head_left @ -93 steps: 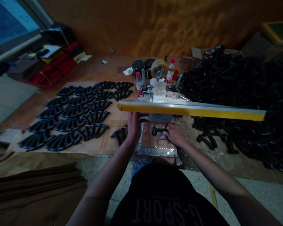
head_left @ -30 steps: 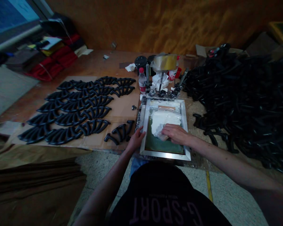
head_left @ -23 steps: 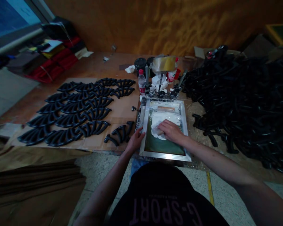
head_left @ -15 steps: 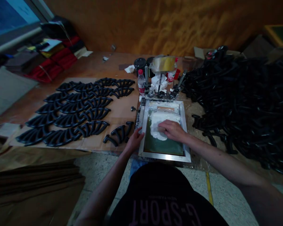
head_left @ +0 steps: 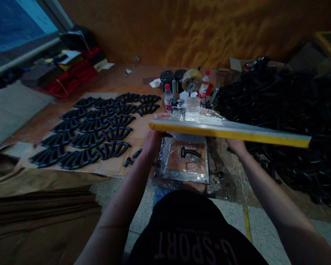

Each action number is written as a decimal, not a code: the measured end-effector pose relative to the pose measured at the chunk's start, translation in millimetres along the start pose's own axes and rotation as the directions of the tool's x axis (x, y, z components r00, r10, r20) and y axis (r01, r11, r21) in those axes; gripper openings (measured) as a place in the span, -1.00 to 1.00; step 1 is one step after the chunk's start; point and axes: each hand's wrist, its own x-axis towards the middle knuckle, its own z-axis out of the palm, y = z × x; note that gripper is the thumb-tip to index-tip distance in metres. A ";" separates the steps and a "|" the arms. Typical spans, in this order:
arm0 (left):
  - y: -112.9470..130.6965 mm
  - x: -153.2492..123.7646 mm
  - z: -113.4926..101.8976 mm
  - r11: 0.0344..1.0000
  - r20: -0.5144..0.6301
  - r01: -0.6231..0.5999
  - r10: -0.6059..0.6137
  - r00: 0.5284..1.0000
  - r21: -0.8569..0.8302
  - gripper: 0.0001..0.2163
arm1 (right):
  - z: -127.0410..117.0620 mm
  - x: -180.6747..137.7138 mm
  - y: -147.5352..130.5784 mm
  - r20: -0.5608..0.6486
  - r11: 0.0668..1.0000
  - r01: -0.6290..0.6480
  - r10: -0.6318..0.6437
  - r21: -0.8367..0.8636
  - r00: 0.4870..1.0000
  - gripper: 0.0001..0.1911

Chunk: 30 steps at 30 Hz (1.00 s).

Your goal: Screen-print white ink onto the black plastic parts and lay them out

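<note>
The hinged printing screen frame (head_left: 228, 133) is raised, its yellow front edge towards me. My left hand (head_left: 152, 139) grips the frame's left corner. My right hand (head_left: 236, 145) is under the frame's right part, mostly hidden; its fingers cannot be made out. Below the frame lies the base plate (head_left: 186, 173), covered in clear film, with one black curved plastic part (head_left: 191, 152) resting in the brown jig. Two or three loose black parts (head_left: 131, 159) lie just left of the plate.
Rows of black curved parts (head_left: 93, 129) lie on cardboard at left. A big heap of the same parts (head_left: 287, 117) fills the right. Bottles (head_left: 168, 102), dark tins (head_left: 167, 77) and a tape roll (head_left: 191, 80) stand behind the frame. Cardboard sheets (head_left: 41, 217) lie at lower left.
The screen lay flat with my right hand rubbing white paste over it; now the frame is lifted, uncovering the black part on the plate. My left hand stayed on the frame's left side.
</note>
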 end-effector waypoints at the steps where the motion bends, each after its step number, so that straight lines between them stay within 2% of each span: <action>1: 1.9 5.8 4.8 1.000 -0.017 -0.014 0.014 1.000 -0.018 -0.55 | 16.0 -17.2 -4.1 0.080 0.999 0.040 -0.040 -0.008 0.996 -0.59; 4: -5.2 4.6 14.8 0.998 -0.104 -0.009 0.002 0.995 -0.067 -0.53 | 58.3 -58.4 -31.1 0.350 0.958 0.246 -0.182 -0.149 0.919 -0.68; 6: -21.7 -15.1 18.0 0.993 -0.095 0.085 -0.093 0.991 -0.081 -0.51 | 70.4 -70.5 -49.7 0.439 0.928 0.279 -0.149 -0.248 0.886 -0.76; 7: -32.6 -29.6 19.0 0.979 -0.034 0.189 -0.192 0.981 -0.071 -0.50 | 71.3 -72.5 -57.6 0.462 0.930 0.248 -0.100 -0.273 0.881 -0.79; 8: -44.4 -45.8 19.9 0.948 0.051 0.315 -0.313 0.948 -0.043 -0.49 | 70.1 -73.2 -64.8 0.476 0.938 0.206 -0.051 -0.280 0.878 -0.80; 10: -67.6 -77.9 21.8 0.842 0.203 0.538 -0.532 0.822 0.025 -0.46 | 65.9 -74.3 -80.5 0.483 0.955 0.169 -0.031 -0.245 0.875 -0.81; 11: -77.4 -91.3 22.3 0.796 0.227 0.604 -0.593 0.772 0.025 -0.44 | 65.1 -76.0 -90.3 0.478 0.957 0.196 -0.073 -0.214 0.875 -0.82; 12: -85.4 -101.5 21.7 0.772 0.211 0.636 -0.620 0.756 -0.011 -0.43 | 66.0 -78.8 -101.8 0.469 0.951 0.254 -0.145 -0.178 0.871 -0.83; 14: -95.5 -111.5 13.5 0.774 0.087 0.622 -0.616 0.783 -0.121 -0.43 | 73.7 -86.1 -128.7 0.465 0.905 0.416 -0.335 -0.082 0.820 -0.83; 16: -100.0 -111.1 -9.1 0.804 -0.089 0.572 -0.589 0.803 -0.162 -0.47 | 88.7 -91.2 -156.5 0.463 0.833 0.551 -0.503 0.037 0.729 -0.81; 18: -103.6 -108.2 -46.8 0.828 -0.257 0.548 -0.559 0.789 -0.118 -0.52 | 110.5 -89.5 -179.8 0.455 0.772 0.621 -0.604 0.134 0.654 -0.79; 20: -110.6 -108.7 -92.8 0.819 -0.412 0.573 -0.531 0.740 -0.026 -0.54 | 138.5 -80.3 -195.6 0.476 0.752 0.639 -0.628 0.165 0.616 -0.77; 22: -122.2 -112.9 -136.6 0.728 -0.536 0.672 -0.518 0.667 0.134 -0.53 | 170.5 -66.8 -204.5 0.545 0.765 0.633 -0.584 0.122 0.601 -0.73; 24: -136.5 -117.1 -169.8 0.562 -0.598 0.772 -0.521 0.609 0.296 -0.50 | 201.7 -53.9 -208.8 0.634 0.782 0.622 -0.497 0.032 0.592 -0.68; 26: -150.0 -117.5 -189.7 0.427 -0.608 0.812 -0.540 0.582 0.398 -0.47 | 227.0 -44.5 -210.9 0.708 0.789 0.612 -0.401 -0.055 0.581 -0.64; 30: -164.8 -105.6 -202.8 0.293 -0.587 0.795 -0.549 0.595 0.531 -0.51 | 252.0 -38.8 -212.8 0.751 0.794 0.593 -0.310 -0.132 0.583 -0.61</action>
